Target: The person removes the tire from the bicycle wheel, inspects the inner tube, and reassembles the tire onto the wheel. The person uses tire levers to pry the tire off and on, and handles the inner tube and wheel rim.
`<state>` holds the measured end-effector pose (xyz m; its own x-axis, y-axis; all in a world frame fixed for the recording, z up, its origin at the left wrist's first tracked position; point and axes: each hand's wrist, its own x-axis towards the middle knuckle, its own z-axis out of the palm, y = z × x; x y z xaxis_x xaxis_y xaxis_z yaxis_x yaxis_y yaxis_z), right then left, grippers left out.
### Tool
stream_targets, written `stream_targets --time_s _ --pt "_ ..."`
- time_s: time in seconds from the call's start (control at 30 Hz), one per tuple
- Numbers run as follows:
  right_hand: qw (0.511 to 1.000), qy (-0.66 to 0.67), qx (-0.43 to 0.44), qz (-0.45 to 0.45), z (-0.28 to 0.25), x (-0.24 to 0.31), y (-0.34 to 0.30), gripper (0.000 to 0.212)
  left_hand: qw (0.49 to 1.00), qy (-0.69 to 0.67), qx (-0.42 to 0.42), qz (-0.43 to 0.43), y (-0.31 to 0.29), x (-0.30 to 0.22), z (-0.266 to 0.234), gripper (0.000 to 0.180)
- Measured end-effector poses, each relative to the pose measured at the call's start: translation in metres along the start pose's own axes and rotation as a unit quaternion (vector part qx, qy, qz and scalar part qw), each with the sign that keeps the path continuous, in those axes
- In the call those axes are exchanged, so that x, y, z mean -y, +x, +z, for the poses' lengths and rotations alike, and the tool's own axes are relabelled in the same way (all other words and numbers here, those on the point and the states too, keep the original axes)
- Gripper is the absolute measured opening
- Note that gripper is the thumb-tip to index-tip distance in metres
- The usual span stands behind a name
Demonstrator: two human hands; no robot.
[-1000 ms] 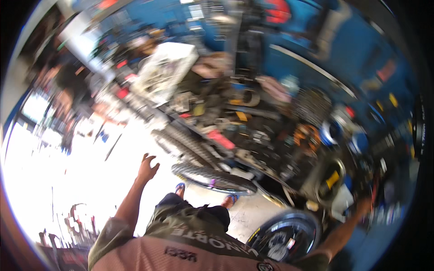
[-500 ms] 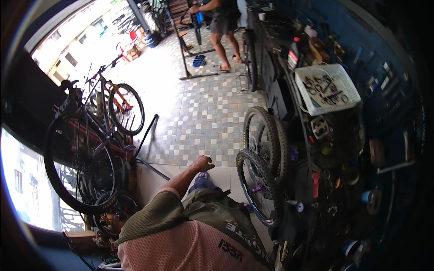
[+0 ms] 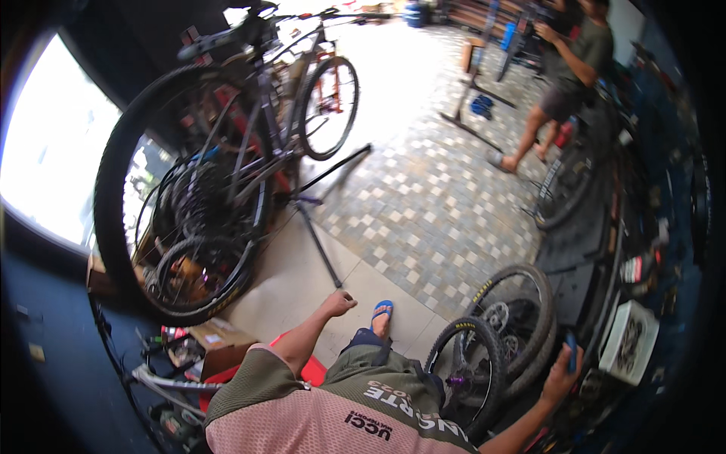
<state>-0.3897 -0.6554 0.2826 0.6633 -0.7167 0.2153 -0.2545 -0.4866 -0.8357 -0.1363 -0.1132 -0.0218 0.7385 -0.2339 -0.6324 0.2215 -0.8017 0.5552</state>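
Note:
My left hand (image 3: 336, 303) hangs low in front of me, fingers loosely curled, with nothing showing in them. It is nearest to the foot of a black tripod-like stand (image 3: 321, 246), without touching it. Off to the lower right, my right hand (image 3: 558, 377) is closed around a slim blue object (image 3: 572, 352); its kind cannot be made out. Beside that hand, loose bicycle wheels with knobby black tyres (image 3: 546, 303) lean against the bench. A smaller-looking wheel with a purple hub (image 3: 456, 380) stands in front of them.
A bicycle (image 3: 283, 129) stands at the left, its big rear wheel close to me. A red tray (image 3: 311, 371) and cardboard box (image 3: 219, 337) lie below it. A white basket of parts (image 3: 629, 340) sits on the right bench. Another person (image 3: 575, 68) works by a metal stand (image 3: 473, 79).
My view has swung left, bringing the bicycle closer. My right hand has come into view holding the blue object. My left hand stays low in front, and the other person's arm is now raised.

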Motion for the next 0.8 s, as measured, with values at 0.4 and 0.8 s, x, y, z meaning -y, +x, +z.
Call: stream_targets --time_s 0.4,0.8 --pt "0.837 0.018 0.542 -0.076 0.356 0.158 0.036 0.055 0.926 -0.279 -0.244 -0.08 -0.092 0.062 -0.022 0.044" --pt "0.649 0.318 0.675 -0.149 0.454 0.233 -0.134 0.024 0.621 -0.628 -0.425 0.198 -0.191 -0.114 -0.094 0.055"
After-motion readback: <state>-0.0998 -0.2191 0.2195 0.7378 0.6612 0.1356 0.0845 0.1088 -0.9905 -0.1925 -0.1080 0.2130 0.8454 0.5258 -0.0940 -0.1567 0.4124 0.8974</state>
